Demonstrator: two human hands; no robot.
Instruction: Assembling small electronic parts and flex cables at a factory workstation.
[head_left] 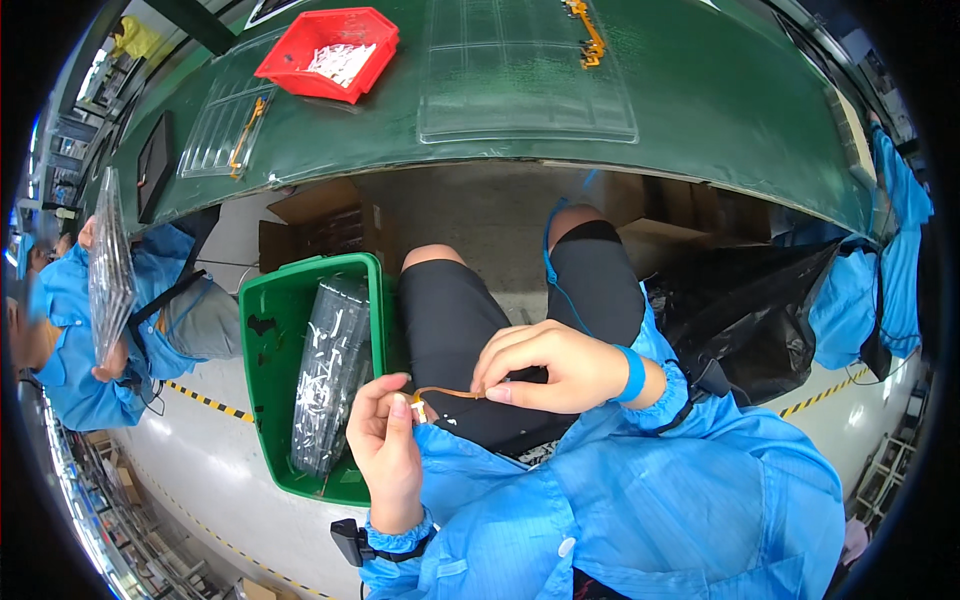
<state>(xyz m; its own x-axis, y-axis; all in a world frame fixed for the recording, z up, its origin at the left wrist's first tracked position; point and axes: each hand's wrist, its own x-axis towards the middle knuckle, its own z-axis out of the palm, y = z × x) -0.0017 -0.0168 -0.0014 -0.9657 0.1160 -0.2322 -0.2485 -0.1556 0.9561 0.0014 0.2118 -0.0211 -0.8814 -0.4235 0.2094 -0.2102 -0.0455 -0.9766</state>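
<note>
A thin orange flexible strip (447, 393) spans between my two hands over my lap. My left hand (385, 447) pinches its left end, where a small white tab shows, between thumb and forefinger. My right hand (552, 366) pinches the strip's right end with the fingertips; it wears a blue wrist strap. Both arms are in blue smock sleeves. My knees in black shorts sit just beyond the hands.
A green bin (266, 345) with stacked clear trays stands left of my knee. A green workbench (700, 110) lies ahead with a clear tray (525, 80), a red bin (330, 52) of white parts and orange strips (588, 40). A black bag (745, 310) is right. A person (70, 330) at left holds trays.
</note>
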